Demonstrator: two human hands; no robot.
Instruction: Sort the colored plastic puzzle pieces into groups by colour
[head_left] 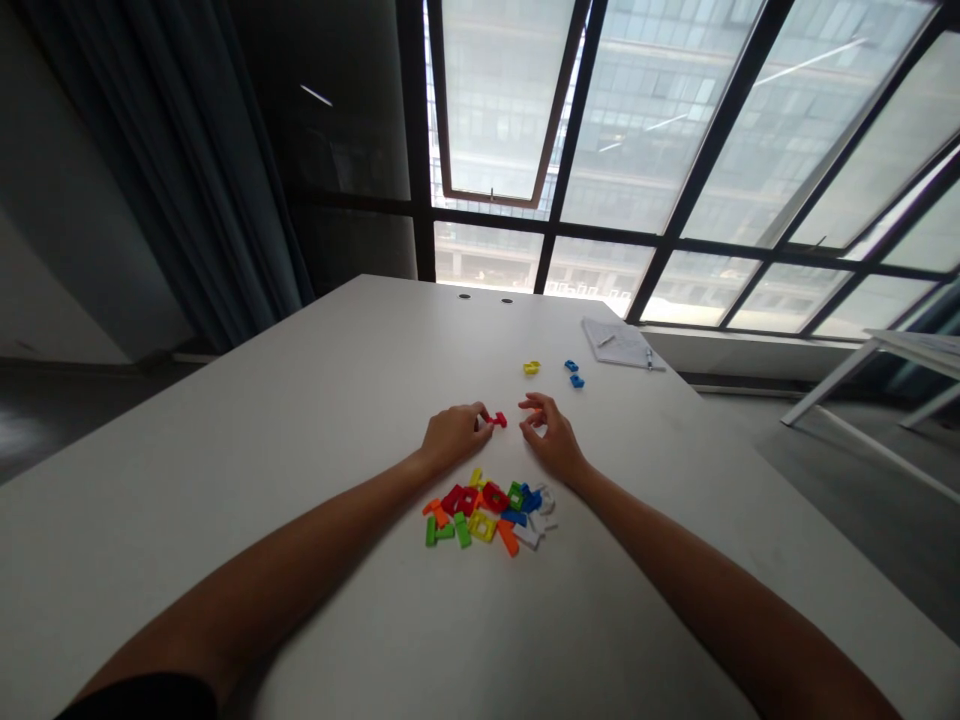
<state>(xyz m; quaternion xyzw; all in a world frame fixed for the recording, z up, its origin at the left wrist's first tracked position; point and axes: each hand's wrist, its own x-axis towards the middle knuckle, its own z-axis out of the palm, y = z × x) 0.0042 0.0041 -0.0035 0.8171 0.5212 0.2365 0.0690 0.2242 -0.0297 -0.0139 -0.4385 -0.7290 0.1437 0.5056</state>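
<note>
My left hand (459, 432) pinches a small red plastic piece (500, 420) between thumb and fingertips, over the white table. To its right, my right hand (549, 432) has its thumb and fingers apart, with nothing between them. A short gap separates the right fingertips from the red piece. Nearer to me, between my forearms, lies a loose pile of plastic building pieces (484, 527) in red, orange, yellow, green, blue and white. Beyond my right hand are a yellow piece (532, 368) and two blue pieces (577, 381).
The white table (315, 380) runs away toward large windows. Papers (616, 342) with pens on them lie near its far right edge. Two dark round inserts are set in the far end. A dark curtain hangs at left; another white table (919, 345) stands at right.
</note>
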